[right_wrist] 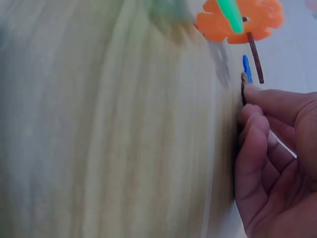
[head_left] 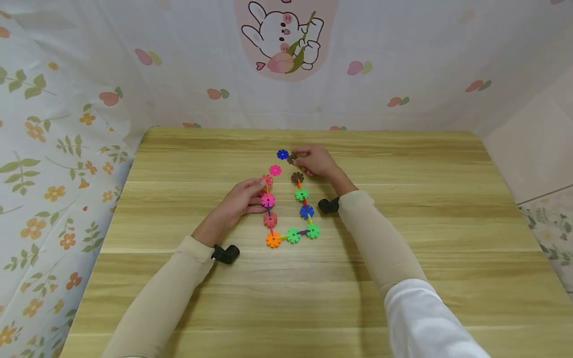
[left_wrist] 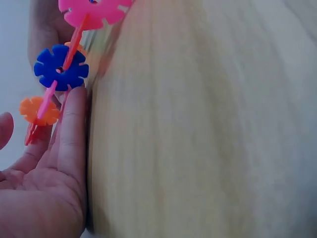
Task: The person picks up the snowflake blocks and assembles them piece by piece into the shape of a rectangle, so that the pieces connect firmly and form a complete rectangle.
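Note:
A U-shaped chain of notched plastic snowflake discs lies on the table, flat discs joined by upright ones. Beside its left side is my left hand; the thumb overlaps the coral end disc in the head view. The left wrist view shows its extended fingers along the chain near a blue disc and an orange disc, with the thumb apart. Past the right side's end, my right hand pinches a brown disc by its edge, close to a loose blue disc. Another brown disc ends that side.
A loose pink disc lies between the coral disc and the blue one. The chain's near corners are an orange disc and a green disc. Wooden table surrounds the chain; a patterned curtain hangs behind its far edge.

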Demonstrator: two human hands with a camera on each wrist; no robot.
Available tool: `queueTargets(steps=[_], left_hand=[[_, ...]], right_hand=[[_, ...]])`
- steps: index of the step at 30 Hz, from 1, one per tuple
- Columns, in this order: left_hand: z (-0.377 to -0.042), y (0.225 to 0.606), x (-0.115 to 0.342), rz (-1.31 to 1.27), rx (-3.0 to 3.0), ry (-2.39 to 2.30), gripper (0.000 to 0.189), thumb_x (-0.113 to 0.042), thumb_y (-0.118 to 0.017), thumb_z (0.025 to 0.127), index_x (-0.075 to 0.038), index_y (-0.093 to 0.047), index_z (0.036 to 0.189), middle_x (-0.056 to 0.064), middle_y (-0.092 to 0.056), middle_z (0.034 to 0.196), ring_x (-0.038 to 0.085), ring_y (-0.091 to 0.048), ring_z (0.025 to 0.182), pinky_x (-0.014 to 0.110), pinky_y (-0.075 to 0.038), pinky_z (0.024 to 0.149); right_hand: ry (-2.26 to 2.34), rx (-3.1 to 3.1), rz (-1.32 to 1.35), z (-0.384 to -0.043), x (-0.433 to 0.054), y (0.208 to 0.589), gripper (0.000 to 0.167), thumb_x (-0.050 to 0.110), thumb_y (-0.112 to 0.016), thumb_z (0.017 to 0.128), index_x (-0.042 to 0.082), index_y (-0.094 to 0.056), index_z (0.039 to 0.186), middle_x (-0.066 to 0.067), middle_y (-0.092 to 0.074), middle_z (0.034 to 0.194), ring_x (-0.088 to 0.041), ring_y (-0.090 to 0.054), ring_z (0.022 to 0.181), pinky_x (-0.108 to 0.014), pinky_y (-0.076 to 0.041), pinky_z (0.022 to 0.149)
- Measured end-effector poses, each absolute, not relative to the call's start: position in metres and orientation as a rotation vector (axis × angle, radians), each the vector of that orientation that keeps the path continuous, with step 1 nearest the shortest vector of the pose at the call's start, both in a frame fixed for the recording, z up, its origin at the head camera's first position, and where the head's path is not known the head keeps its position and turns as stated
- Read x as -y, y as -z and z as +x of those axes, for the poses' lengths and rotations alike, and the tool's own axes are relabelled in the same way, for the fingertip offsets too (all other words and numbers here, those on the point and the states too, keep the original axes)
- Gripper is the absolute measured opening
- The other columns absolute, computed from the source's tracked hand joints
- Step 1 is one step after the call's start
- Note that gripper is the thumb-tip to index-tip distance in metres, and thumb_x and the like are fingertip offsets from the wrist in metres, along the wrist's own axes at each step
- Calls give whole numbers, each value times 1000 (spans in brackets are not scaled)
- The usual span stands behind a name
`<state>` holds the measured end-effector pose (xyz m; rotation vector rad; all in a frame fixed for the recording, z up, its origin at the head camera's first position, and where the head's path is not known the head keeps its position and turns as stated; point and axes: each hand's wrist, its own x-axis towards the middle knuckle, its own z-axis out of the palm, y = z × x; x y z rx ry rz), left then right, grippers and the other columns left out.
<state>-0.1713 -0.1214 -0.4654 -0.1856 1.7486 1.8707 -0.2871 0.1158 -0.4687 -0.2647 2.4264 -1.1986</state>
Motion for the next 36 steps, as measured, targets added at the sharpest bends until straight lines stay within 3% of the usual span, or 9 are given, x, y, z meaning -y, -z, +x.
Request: queueTargets(steps=[5, 9, 13, 19, 26, 36], left_hand=[[-172, 469, 120, -184, -1758, -1891, 30, -30, -43, 105, -4, -52, 118, 6, -51, 98, 14, -62, 77, 35, -59, 79], [-172, 473, 120, -199, -1759, -1909, 26, -26, -44, 105, -2, -54, 107, 5, -52, 91, 12, -61, 72, 32, -59, 74], [-172, 475, 120, -219, -1760, -1914, 26, -23, -43, 106, 0, -55, 112, 5, -54, 90, 12, -62, 71, 31, -60, 71], [-172, 474, 119, -238, -1783, -1907, 29, -19, -41, 106, 1, -54, 122, 5, -56, 89, 11, -61, 70, 29, -59, 69], [-170, 471, 117, -264, -1813, -1900, 30, -19, -42, 106, 4, -55, 119, 4, -60, 86, 10, -61, 68, 28, -59, 68], [-169, 471, 115, -292, -1847, -1905, 31, -20, -41, 106, 4, -56, 117, 5, -58, 88, 11, -63, 67, 29, -59, 68]], right_hand=[[1145, -2466, -262, -286, -114, 467, 32, 18, -63, 95, 16, -64, 127, -7, -63, 70, -14, -51, 50, -26, -43, 48], [1180, -2407, -224, -286, -114, 465, 26, 13, -63, 94, 8, -63, 119, -9, -62, 75, -15, -51, 53, -27, -45, 50], [1189, -2357, -167, -286, -113, 463, 27, 11, -64, 93, 1, -58, 117, -9, -59, 78, -14, -51, 55, -25, -48, 53], [1212, -2329, -113, -286, -113, 459, 26, 11, -65, 92, 1, -53, 113, -8, -55, 75, -14, -48, 53, -24, -46, 52], [1226, -2313, -128, -286, -119, 462, 17, 13, -66, 93, 4, -52, 95, -5, -52, 68, -13, -46, 51, -24, -43, 50], [1172, -2354, -181, -287, -122, 466, 17, 18, -63, 96, 5, -59, 86, -4, -55, 68, -14, -49, 53, -26, -47, 54]])
